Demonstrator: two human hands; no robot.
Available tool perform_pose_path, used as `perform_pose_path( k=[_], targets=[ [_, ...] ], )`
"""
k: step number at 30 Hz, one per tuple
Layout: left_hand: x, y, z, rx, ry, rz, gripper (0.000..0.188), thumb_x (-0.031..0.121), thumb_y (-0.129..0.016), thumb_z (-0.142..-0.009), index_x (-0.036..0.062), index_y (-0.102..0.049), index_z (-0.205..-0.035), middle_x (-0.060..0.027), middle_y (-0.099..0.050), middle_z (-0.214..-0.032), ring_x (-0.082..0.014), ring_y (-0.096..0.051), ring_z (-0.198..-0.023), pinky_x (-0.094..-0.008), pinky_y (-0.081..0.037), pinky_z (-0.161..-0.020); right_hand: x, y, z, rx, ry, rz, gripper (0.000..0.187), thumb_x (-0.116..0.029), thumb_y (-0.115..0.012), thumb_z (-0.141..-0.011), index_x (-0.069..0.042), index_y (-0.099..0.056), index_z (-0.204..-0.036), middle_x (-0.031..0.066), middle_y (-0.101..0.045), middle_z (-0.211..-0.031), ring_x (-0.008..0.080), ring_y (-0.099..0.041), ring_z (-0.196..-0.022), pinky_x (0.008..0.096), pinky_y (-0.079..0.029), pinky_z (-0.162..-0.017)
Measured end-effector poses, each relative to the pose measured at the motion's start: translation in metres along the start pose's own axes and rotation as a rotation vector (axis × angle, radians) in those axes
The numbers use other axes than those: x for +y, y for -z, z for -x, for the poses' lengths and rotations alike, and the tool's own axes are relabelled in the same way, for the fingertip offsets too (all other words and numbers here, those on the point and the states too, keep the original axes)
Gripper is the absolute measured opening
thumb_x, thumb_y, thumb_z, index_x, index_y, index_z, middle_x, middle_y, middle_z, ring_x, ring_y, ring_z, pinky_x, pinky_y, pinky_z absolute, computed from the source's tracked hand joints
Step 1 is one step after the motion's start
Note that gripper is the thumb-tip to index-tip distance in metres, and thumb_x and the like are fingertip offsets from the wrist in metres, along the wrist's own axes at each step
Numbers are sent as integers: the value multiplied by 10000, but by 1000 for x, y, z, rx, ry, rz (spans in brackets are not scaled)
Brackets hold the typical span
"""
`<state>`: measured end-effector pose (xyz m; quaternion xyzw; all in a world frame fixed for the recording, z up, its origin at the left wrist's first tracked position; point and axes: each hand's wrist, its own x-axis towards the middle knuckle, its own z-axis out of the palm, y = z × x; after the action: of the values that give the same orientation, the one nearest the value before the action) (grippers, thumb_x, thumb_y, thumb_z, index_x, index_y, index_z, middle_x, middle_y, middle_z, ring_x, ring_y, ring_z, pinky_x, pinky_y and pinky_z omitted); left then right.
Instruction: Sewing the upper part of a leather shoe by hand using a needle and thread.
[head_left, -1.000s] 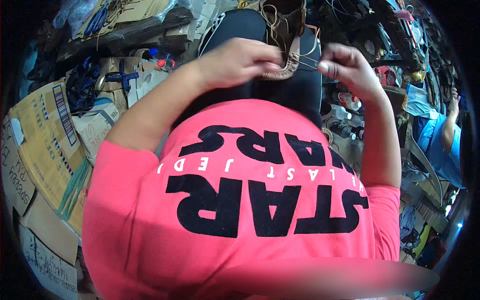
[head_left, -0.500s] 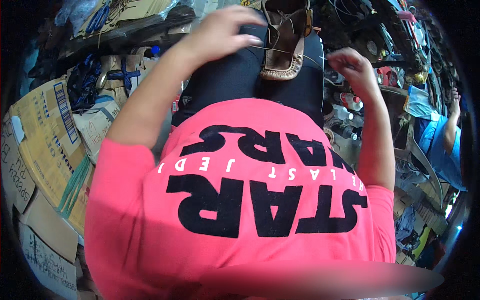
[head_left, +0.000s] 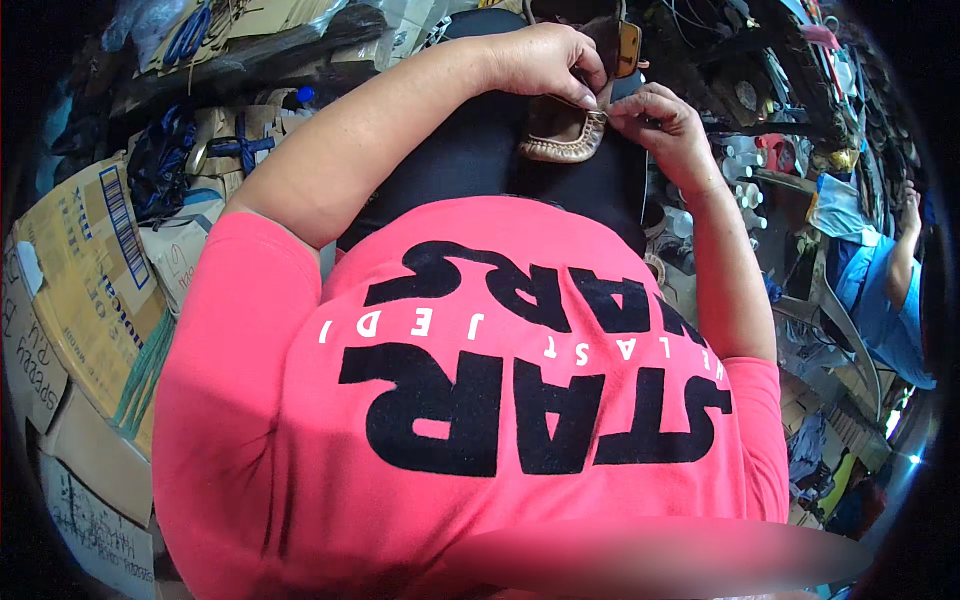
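A brown leather moccasin-style shoe [head_left: 562, 150] with a puckered, stitched toe lies on my dark-trousered lap, its toe toward me. My left hand [head_left: 556, 62] reaches across it from the left, thumb and fingers closed at the right rim of the toe. From the other side my right hand [head_left: 662, 125] meets it there, thumb and forefinger pinched at the same edge. The fingertips of both hands almost touch. Whatever is between the right fingertips is too small to make out. My left hand and wrist hide part of the shoe's middle.
Cardboard boxes [head_left: 75, 300] are stacked on the left, with dark blue straps [head_left: 165, 165] behind them. Several bottles [head_left: 745, 165] stand to the right. At the far right is another person's arm [head_left: 903, 260] beside blue cloth [head_left: 880, 300].
Both hands were apart, with a thread stretched across the shoe between them. They have come together at the toe's right edge, and the thread no longer shows clearly.
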<state>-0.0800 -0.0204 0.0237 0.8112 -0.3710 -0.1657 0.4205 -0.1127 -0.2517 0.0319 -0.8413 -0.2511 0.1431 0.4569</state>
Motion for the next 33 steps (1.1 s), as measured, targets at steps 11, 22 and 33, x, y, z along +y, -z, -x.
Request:
perform_pose_path(
  k=[11, 22, 33],
  targets=[
    [4, 0, 2, -125, -18, -80, 244, 147, -674, -795, 50, -677, -1019, -59, -542, -842, -176, -546, -838, -289, -433, -751, -35, -8, 14, 68, 161, 517, 180, -18, -631, -761, -109, -695, -903, 81, -593, -859, 252, -621, -790, 331, -490, -685],
    [-15, -5, -6, 140, -162, -227, 93, 15, -645, -658, 25, -657, -750, -136, -579, -800, -323, -596, -780, -376, -483, -675, -61, -24, -7, -77, 296, 1152, 134, -87, -550, -762, -83, -673, -816, 110, -587, -896, 280, -600, -858, 395, -456, -758],
    [-4, 4, -5, 191, -213, -116, 183, 63, -730, -605, 47, -668, -776, -113, -574, -783, -274, -604, -761, -349, -487, -678, -26, -25, -15, 36, 103, 693, 177, -77, -611, -770, -72, -674, -935, 147, -613, -839, 316, -619, -790, 377, -498, -692]
  ],
)
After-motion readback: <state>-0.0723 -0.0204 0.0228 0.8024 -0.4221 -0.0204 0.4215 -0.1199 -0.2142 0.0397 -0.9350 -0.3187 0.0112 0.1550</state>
